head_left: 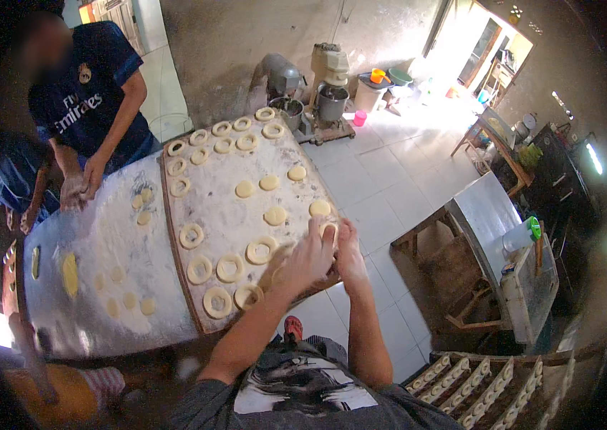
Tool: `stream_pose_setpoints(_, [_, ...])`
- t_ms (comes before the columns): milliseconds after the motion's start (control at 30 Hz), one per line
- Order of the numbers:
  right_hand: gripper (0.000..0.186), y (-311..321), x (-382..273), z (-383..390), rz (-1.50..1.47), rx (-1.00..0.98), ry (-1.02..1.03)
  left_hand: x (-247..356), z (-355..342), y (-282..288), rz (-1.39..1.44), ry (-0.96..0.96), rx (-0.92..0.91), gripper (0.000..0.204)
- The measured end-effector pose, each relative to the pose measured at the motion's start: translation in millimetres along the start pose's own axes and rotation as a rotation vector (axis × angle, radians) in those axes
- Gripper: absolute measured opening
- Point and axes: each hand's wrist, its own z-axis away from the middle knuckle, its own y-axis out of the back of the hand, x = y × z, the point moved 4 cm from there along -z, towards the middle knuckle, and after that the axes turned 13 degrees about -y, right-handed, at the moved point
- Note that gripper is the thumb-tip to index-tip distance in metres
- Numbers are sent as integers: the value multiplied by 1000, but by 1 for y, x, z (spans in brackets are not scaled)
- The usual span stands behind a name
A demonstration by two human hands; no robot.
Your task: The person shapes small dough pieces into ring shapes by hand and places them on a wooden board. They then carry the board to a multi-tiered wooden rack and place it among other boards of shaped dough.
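At the right edge of the floured board, my left hand and my right hand come together with bent fingers around a pale piece of dough. My fingers hide much of it, though its visible part looks curved like a ring. Just beyond my fingertips lies a flat dough disc. Further up the board are more discs, one of them the dough disc. To the left of my left hand, dough rings such as this ring lie in rows, and others line the far and left sides.
A co-worker stands at the far left with hands together over the metal-topped table, where dough pieces lie. Another person's arm reaches in at lower left. Mixers stand by the wall. Trays of rings sit at lower right.
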Motion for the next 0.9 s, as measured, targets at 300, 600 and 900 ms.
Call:
stream_pose_setpoints(300, [71, -2, 5, 23, 718, 72, 79, -31, 20, 7, -452, -15, -416, 78])
stream_pose_setpoints(600, [58, 9, -2, 29, 607, 156, 209, -32, 5, 11, -544, -123, -477, 74])
stream_pose_setpoints(900, [37, 20, -15, -16, 945, 191, 109, -72, -62, -47, -242, -503, -275, 30])
